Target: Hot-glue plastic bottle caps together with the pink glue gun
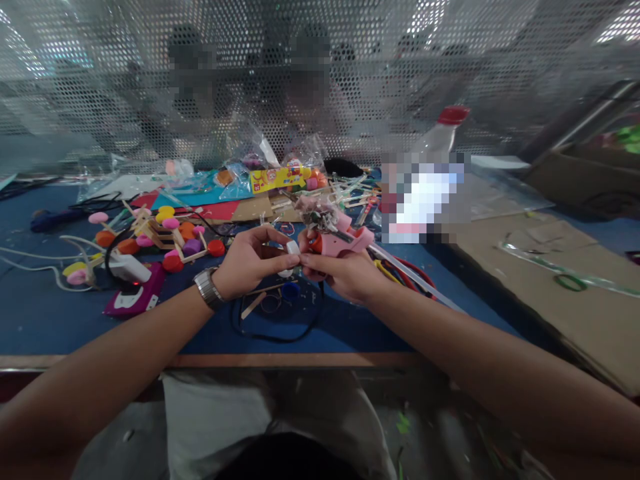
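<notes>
My right hand [345,273] is wrapped round a pink hot glue gun [343,237] held above the blue table. A long translucent glue stick [410,273] sticks out of the gun's back end to the right. Between the thumb and fingers of my left hand [247,261] is a small white piece [293,249], its exact kind unclear. The fingertips of both hands meet or nearly meet at this piece. A black cord [280,339] loops over the table below the hands. Under them lie a blue bottle cap [291,291] and a wooden stick [253,305].
Left stands a wooden-stick model with coloured caps [170,233], beside a purple power strip [135,293] with a white plug. Plastic bags and a yellow packet [280,179] lie behind. Cardboard [545,293] covers the right side. A red-capped bottle [440,137] stands at the back before perforated metal mesh.
</notes>
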`<state>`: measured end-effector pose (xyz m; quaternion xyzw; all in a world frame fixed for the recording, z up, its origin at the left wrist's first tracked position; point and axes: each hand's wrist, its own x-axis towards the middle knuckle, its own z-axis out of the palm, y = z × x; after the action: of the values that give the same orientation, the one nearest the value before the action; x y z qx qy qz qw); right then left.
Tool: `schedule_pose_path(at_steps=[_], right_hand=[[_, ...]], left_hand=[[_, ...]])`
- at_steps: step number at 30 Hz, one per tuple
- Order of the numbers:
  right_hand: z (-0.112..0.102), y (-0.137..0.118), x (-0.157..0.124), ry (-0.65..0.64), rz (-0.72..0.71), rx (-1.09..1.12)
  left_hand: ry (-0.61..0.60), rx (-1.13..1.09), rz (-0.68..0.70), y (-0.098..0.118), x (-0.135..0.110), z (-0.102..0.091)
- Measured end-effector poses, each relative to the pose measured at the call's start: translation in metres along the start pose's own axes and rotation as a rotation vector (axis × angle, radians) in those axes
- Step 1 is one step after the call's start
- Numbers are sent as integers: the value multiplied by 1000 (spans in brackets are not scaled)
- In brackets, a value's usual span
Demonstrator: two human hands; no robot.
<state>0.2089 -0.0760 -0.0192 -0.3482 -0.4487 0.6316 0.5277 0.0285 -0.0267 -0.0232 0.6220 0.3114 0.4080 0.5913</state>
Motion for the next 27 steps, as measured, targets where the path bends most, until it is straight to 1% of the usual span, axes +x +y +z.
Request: schedule_pose_path(at_steps=[4, 8, 14, 23, 27], right_hand=[[-1, 1, 0, -12, 15, -14], [0, 2, -1, -31, -3, -18], [0, 2, -1, -23, -50, -20], [0, 4, -1, -45, -54, -16], [0, 3, -1, -64, -56, -6]], left_hand=[[-4, 14, 8, 0, 0, 1], [5, -11, 3, 0, 0, 2], [7, -27, 1, 0, 0, 1], [12, -44, -26, 0, 0, 0], [16, -27, -12, 0, 0, 0]])
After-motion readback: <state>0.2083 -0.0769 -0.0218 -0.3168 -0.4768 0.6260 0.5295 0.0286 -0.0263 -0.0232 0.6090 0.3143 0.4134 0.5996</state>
